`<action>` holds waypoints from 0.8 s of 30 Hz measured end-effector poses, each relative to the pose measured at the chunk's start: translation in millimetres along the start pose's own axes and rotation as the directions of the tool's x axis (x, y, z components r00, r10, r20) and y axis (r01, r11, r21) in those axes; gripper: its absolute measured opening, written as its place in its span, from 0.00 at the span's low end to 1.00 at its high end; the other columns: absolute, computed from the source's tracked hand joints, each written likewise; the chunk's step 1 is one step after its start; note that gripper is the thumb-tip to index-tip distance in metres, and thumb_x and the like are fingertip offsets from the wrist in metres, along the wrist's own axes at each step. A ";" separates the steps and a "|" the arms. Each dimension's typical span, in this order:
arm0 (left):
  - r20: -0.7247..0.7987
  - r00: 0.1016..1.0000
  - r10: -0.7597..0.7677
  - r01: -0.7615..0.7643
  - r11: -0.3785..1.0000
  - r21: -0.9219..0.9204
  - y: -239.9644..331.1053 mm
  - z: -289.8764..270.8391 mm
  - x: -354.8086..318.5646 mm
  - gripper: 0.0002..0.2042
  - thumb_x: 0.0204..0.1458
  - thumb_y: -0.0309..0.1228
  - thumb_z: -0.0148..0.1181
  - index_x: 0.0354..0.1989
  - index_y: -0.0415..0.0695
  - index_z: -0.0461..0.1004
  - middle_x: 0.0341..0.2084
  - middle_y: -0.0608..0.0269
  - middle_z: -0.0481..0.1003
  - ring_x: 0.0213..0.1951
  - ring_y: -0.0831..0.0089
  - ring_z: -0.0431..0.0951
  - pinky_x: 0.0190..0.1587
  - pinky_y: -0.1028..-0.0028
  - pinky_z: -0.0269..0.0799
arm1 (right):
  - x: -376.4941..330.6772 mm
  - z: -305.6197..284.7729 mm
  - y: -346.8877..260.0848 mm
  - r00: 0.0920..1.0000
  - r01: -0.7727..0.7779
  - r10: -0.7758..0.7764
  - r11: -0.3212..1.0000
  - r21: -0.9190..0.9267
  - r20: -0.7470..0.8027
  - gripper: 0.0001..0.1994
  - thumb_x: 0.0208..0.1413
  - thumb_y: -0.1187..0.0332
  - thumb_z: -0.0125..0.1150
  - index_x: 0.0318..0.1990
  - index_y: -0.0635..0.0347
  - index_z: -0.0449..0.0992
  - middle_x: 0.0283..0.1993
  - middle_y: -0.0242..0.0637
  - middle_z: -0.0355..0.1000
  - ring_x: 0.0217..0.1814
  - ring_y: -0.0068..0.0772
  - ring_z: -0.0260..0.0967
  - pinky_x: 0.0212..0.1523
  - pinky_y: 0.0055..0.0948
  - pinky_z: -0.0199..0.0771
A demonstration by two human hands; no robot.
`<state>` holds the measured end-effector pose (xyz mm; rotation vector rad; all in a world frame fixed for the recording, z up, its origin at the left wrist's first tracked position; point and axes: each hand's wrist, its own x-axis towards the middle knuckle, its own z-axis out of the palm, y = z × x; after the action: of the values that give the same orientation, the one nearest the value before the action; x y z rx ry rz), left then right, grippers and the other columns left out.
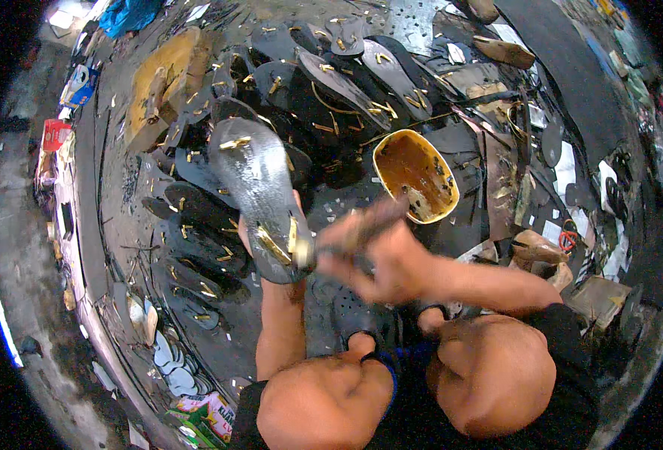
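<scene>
My left hand grips a dark shoe sole from beneath, and most of the hand is hidden behind it. The sole's upper face looks wet and shiny, with short yellowish strap ends showing at both ends. My right hand is closed around the dark handle of a brush, blurred by motion. The brush's pale tip lies at the sole's near right edge, by the strap ends. Just beyond my right hand stands a yellow-rimmed tub of brown, glue-like liquid with dark bits in it.
Many similar soles lie spread on the ground ahead and to the left. A worn wooden block is at the far left. Scraps, strips and wooden shoe lasts litter the right side. My bent knees are close in front.
</scene>
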<state>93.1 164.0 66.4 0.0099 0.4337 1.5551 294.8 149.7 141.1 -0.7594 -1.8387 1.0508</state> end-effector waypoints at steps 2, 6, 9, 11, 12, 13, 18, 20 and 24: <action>0.002 0.999 -0.045 0.044 0.988 0.147 7.8 -25.3 9.0 0.18 0.63 0.44 0.48 0.50 0.43 0.73 0.43 0.56 0.78 0.46 0.64 0.77 0.50 0.64 0.75 | -12.7 2.3 -27.4 0.937 0.081 -0.099 0.994 0.067 0.334 0.16 0.52 0.64 0.67 0.49 0.48 0.78 0.42 0.33 0.76 0.47 0.39 0.72 0.43 0.40 0.67; -0.161 0.983 -0.083 0.125 0.953 0.275 -12.6 -22.1 0.4 0.21 0.67 0.46 0.41 0.53 0.44 0.73 0.46 0.58 0.78 0.46 0.65 0.79 0.50 0.64 0.78 | 48.1 -8.9 8.4 0.941 0.321 -0.290 0.929 -0.186 0.173 0.20 0.45 0.67 0.65 0.49 0.42 0.75 0.36 0.31 0.69 0.41 0.38 0.67 0.42 0.43 0.63; -0.003 0.987 -0.160 0.155 0.951 0.267 -26.9 26.5 -19.1 0.22 0.68 0.45 0.39 0.54 0.43 0.73 0.44 0.57 0.79 0.45 0.64 0.80 0.51 0.63 0.78 | 39.1 -16.6 16.4 0.923 0.377 -0.318 0.859 -0.345 0.217 0.20 0.45 0.64 0.65 0.50 0.48 0.79 0.38 0.29 0.71 0.41 0.37 0.68 0.42 0.39 0.62; 0.103 0.973 -0.206 0.169 0.944 0.285 6.5 22.6 -26.0 0.22 0.68 0.45 0.39 0.55 0.43 0.72 0.43 0.56 0.79 0.43 0.63 0.81 0.51 0.62 0.78 | 14.1 0.6 -13.6 0.870 0.478 -0.414 0.840 -0.256 0.269 0.21 0.43 0.63 0.65 0.49 0.48 0.77 0.37 0.29 0.69 0.41 0.35 0.68 0.43 0.39 0.65; 0.140 0.967 -0.212 0.160 0.935 0.316 1.4 20.1 -18.9 0.21 0.68 0.45 0.39 0.55 0.43 0.72 0.43 0.57 0.79 0.44 0.63 0.81 0.52 0.62 0.77 | 1.9 1.4 -18.2 0.849 0.509 -0.440 0.830 -0.229 0.292 0.24 0.39 0.64 0.68 0.50 0.47 0.74 0.38 0.30 0.68 0.42 0.35 0.69 0.43 0.40 0.67; 0.172 0.961 -0.219 0.149 0.927 0.345 -4.3 15.2 -11.2 0.21 0.68 0.45 0.40 0.55 0.43 0.72 0.43 0.57 0.79 0.44 0.63 0.80 0.52 0.63 0.77 | -4.9 0.3 -28.2 0.838 0.492 -0.440 0.865 -0.100 0.323 0.23 0.39 0.64 0.67 0.48 0.47 0.75 0.38 0.29 0.69 0.44 0.35 0.70 0.45 0.38 0.68; 0.158 0.987 -0.004 -0.106 0.726 0.680 -38.8 5.1 -16.6 0.19 0.68 0.43 0.42 0.54 0.43 0.73 0.43 0.59 0.79 0.46 0.66 0.79 0.54 0.66 0.75 | 61.6 -21.1 14.2 0.947 0.322 -0.305 0.905 -0.278 0.106 0.18 0.46 0.65 0.66 0.48 0.46 0.76 0.38 0.31 0.71 0.44 0.38 0.70 0.45 0.41 0.67; 0.175 0.978 -0.117 0.040 0.919 0.391 -11.7 9.7 -16.9 0.19 0.68 0.42 0.42 0.52 0.43 0.74 0.42 0.59 0.79 0.44 0.67 0.80 0.51 0.66 0.77 | 34.6 -2.2 0.8 0.917 0.398 -0.372 0.879 -0.262 0.145 0.19 0.48 0.65 0.64 0.51 0.46 0.77 0.38 0.30 0.72 0.43 0.37 0.70 0.43 0.41 0.69; -0.244 0.962 -0.119 0.149 0.983 0.108 0.4 -4.4 -5.9 0.23 0.64 0.48 0.44 0.51 0.43 0.75 0.41 0.55 0.80 0.40 0.61 0.82 0.43 0.60 0.81 | -16.8 3.3 -3.8 0.881 0.449 -0.431 0.891 -0.061 0.197 0.21 0.47 0.65 0.63 0.52 0.49 0.78 0.40 0.29 0.75 0.41 0.35 0.72 0.42 0.40 0.71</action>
<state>91.7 157.2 64.0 -0.1077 0.7068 1.3975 299.0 133.1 137.1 -0.2800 -2.1040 0.7450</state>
